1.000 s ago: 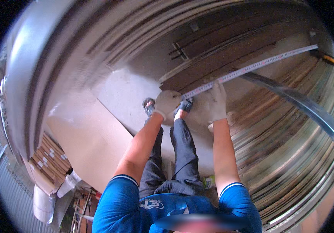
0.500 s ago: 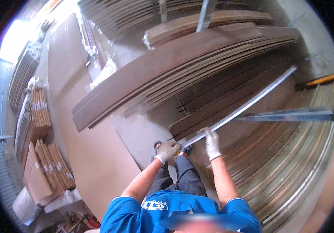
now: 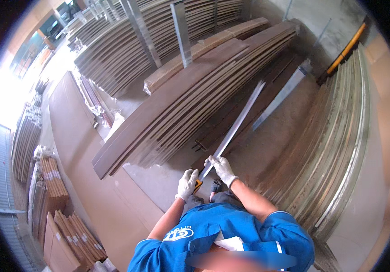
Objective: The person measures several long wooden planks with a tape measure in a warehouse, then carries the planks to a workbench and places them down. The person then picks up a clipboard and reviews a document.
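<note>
Both hands wear pale work gloves and are raised in front of my body. My left hand is closed round a tape measure whose yellow and black case shows at the fingers. A long silvery blade runs out from it, up and to the right, in front of a stack of brown boards. Farther up the blade, my right hand grips it between thumb and fingers. The blade's far end is in the air, apart from both hands.
Long pale-edged boards stand stacked on the right. Metal posts rise by the far boards, and another post stands behind the blade. A wide brown sheet lies on the left, with wrapped bundles beyond it.
The blade has swung leftward and points more steeply away from me; less of its length shows. My right hand has moved left, nearer my left hand. The view has turned to the right.
</note>
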`<action>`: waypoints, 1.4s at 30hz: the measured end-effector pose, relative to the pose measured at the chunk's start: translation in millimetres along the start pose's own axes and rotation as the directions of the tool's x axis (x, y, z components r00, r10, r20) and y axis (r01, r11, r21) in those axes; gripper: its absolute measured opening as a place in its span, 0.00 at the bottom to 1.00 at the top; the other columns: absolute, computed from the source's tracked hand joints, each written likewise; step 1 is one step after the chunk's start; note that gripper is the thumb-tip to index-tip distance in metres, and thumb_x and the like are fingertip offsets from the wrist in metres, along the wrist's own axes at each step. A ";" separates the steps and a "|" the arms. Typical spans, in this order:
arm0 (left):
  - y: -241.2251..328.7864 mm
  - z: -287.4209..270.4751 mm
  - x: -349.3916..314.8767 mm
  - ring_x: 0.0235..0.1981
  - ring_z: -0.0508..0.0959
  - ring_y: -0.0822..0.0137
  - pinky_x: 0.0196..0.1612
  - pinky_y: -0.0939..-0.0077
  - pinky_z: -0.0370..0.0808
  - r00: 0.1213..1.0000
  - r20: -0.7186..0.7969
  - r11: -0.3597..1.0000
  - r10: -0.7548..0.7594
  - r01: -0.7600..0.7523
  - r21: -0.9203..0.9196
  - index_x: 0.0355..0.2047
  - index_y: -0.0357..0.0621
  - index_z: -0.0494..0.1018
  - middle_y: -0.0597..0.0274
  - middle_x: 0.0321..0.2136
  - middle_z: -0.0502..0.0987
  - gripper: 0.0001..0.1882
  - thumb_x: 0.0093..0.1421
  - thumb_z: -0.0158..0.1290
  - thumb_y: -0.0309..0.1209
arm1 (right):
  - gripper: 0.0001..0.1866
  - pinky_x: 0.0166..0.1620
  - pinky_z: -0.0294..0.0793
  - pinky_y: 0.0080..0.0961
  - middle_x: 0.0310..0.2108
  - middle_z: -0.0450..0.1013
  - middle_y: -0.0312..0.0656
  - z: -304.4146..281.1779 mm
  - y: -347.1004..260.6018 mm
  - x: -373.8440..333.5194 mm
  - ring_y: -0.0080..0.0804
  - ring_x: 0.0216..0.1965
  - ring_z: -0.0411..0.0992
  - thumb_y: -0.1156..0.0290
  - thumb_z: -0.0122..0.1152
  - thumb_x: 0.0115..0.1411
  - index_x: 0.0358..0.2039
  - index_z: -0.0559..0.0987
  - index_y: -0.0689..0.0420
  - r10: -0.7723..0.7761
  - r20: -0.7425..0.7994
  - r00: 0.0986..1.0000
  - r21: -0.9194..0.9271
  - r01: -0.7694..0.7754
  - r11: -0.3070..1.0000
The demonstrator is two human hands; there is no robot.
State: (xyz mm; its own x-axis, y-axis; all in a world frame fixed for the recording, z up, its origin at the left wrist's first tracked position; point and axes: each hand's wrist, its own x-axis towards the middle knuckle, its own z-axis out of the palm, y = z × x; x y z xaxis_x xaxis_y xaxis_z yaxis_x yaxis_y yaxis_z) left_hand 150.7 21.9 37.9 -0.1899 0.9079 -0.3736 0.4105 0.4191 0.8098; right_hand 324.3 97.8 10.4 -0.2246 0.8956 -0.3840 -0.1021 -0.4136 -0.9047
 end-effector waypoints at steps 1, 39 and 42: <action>0.9 0.7 -2.2 0.44 0.80 0.50 0.48 0.62 0.74 1.000 0.005 0.999 0.015 -0.015 -0.041 0.49 0.42 0.73 0.44 0.39 0.80 0.29 0.65 0.47 0.56 | 0.18 0.43 0.74 0.24 0.30 0.79 0.37 -1.2 -0.7 -2.6 0.23 0.34 0.75 0.57 0.56 0.68 0.32 0.81 0.59 -0.073 -0.027 0.997 0.010 0.073 0.997; -55.5 -77.8 -57.6 0.43 0.75 0.72 0.48 0.74 0.70 0.851 0.524 0.994 0.024 0.036 -0.105 0.52 0.39 0.75 0.62 0.42 0.78 0.27 0.61 0.55 0.48 | 0.16 0.38 0.75 0.24 0.31 0.80 0.37 59.9 22.5 -56.8 0.24 0.32 0.76 0.60 0.57 0.67 0.32 0.83 0.58 0.041 0.134 0.990 -0.006 -0.040 0.999; -70.6 -112.7 -63.7 0.40 0.76 0.70 0.45 0.74 0.72 0.867 0.498 1.000 -0.023 0.030 -0.005 0.49 0.41 0.77 0.60 0.38 0.79 0.27 0.60 0.57 0.50 | 0.20 0.44 0.75 0.30 0.31 0.79 0.40 75.6 13.6 -57.9 0.27 0.34 0.76 0.54 0.56 0.67 0.31 0.82 0.59 -0.029 0.070 0.997 0.008 0.028 1.000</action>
State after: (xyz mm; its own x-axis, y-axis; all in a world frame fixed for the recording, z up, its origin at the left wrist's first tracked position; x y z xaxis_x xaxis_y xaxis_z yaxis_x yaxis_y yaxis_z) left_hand 33.3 -65.5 55.5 0.2704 0.7772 -0.5682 0.3997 0.4462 0.8007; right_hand 262.7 27.9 34.2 -0.2891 0.8933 -0.3441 -0.1161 -0.3895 -0.9137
